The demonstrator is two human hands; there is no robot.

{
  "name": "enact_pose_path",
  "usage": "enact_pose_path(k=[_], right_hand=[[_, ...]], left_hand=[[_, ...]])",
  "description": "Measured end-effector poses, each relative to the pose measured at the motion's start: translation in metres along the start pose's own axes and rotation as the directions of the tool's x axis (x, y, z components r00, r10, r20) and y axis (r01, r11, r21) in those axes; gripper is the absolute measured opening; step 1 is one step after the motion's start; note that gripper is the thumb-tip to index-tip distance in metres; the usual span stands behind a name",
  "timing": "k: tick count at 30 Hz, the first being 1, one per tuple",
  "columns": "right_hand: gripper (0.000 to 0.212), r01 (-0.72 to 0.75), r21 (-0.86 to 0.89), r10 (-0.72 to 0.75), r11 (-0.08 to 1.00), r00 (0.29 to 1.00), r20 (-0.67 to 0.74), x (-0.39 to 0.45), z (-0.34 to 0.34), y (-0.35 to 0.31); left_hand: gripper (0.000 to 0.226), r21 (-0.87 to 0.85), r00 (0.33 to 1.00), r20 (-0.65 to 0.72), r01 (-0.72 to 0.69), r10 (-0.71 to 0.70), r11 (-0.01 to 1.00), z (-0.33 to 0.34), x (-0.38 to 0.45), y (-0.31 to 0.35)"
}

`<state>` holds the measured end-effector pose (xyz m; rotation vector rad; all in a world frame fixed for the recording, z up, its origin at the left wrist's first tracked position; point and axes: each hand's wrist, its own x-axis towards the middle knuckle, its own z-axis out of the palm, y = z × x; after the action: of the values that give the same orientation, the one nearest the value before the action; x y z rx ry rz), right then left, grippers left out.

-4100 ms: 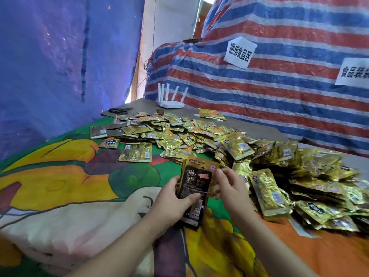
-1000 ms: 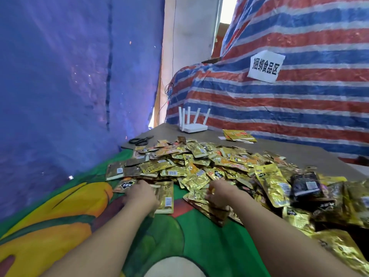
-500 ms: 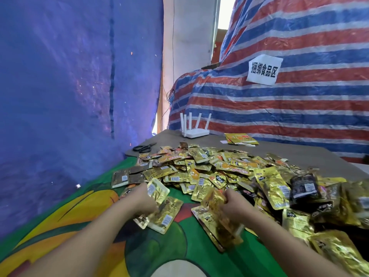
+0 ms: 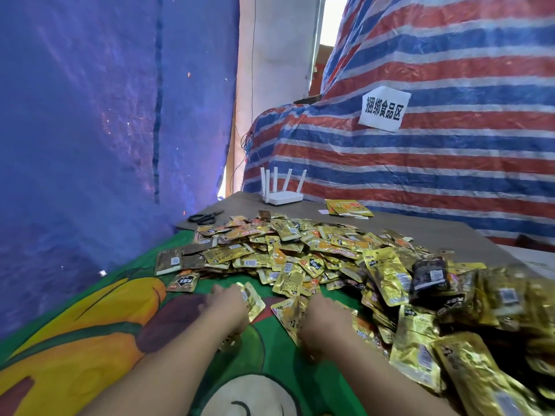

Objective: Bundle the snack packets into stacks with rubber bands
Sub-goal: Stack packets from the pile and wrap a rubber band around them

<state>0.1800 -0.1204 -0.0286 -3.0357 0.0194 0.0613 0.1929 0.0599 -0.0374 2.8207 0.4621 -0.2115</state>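
Both hands have dropped back to the cloth since half a second ago, when each held packets lifted clear of it; now the packets they gathered lie low at the near edge of the pile point(image 4: 315, 259).

Landmark: that pile, spread across the middle and right of the table.

Left of it, the cartoon cloth point(image 4: 90, 340) lies bare and gives the widest room for squaring up a stack. A brown packet point(image 4: 168, 261) and a dark one point(image 4: 183, 282) sit just off the pile's left fringe. Far behind that fringe lie scissors point(image 4: 202, 218).

At the pile's near-left edge the left hand point(image 4: 225, 304) rests knuckles up over a gold packet point(image 4: 253, 300), whose long axis runs away from the person and slightly right. Its fingers curl down over the packet, but I cannot tell whether they pinch it or only press it flat.

Just right of it, touching the pile's near edge, the right hand point(image 4: 322, 319) covers a few overlapping packets point(image 4: 289, 313) that angle toward the left hand. Its fingertips are hidden, so its grip is also unclear.

The two small sets lie near each other with green cloth between, so the likely next move is sliding them together there. No rubber band is visible.

Right of the hands the pile heaps higher and crowds the table's near-right edge, leaving little free room on that side.
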Motion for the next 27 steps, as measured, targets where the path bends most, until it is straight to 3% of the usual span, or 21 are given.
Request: enact_pose_path(k=[4, 8, 9, 12, 16, 18, 22, 24, 27], right_hand=[[0.043, 0.132, -0.018, -0.133, 0.991, 0.987, -0.088, -0.025, 0.011, 0.0], [0.031, 0.217, 0.139, -0.199, 0.966, 0.972, -0.128, -0.049, 0.015, 0.026], [0.031, 0.22, 0.186, -0.196, 0.958, 0.971, -0.137, -0.053, 0.011, 0.034], [0.023, 0.192, 0.319, -0.165, 0.928, 0.98, -0.109, -0.061, -0.008, 0.059], [0.013, 0.111, 0.597, -0.064, 0.795, 0.993, -0.099, -0.058, -0.038, 0.086], [0.009, 0.05, 0.713, 0.024, 0.699, 0.995, -0.093, -0.054, -0.049, 0.093], [0.01, -0.013, 0.796, 0.103, 0.606, 0.993, -0.063, -0.043, -0.06, 0.097], [0.01, -0.026, 0.766, 0.088, 0.643, 0.995, -0.041, -0.033, -0.062, 0.097], [0.013, -0.031, 0.611, 0.018, 0.791, 0.999, 0.028, -0.012, -0.059, 0.092]], left_hand=[[0.075, -0.057, 0.992, -0.077, -0.103, 0.099, 0.993, 0.004, -0.015, -0.011], [0.093, -0.175, 0.982, -0.065, -0.184, 0.175, 0.967, 0.0, -0.028, -0.022], [0.088, -0.189, 0.975, -0.041, -0.22, 0.216, 0.957, -0.004, -0.032, -0.022], [0.029, -0.106, 0.901, -0.025, -0.433, 0.432, 0.895, -0.02, -0.045, -0.011], [0.019, 0.164, 0.728, 0.097, -0.684, 0.679, 0.711, -0.029, -0.051, 0.038], [0.018, 0.249, 0.692, 0.207, -0.721, 0.692, 0.646, -0.022, -0.048, 0.063], [0.023, 0.201, 0.662, 0.396, -0.739, 0.637, 0.643, -0.005, -0.037, 0.092], [0.026, 0.179, 0.656, 0.415, -0.738, 0.63, 0.651, -0.005, -0.035, 0.094], [0.018, 0.203, 0.65, 0.414, -0.748, 0.637, 0.631, -0.008, -0.036, 0.084]])
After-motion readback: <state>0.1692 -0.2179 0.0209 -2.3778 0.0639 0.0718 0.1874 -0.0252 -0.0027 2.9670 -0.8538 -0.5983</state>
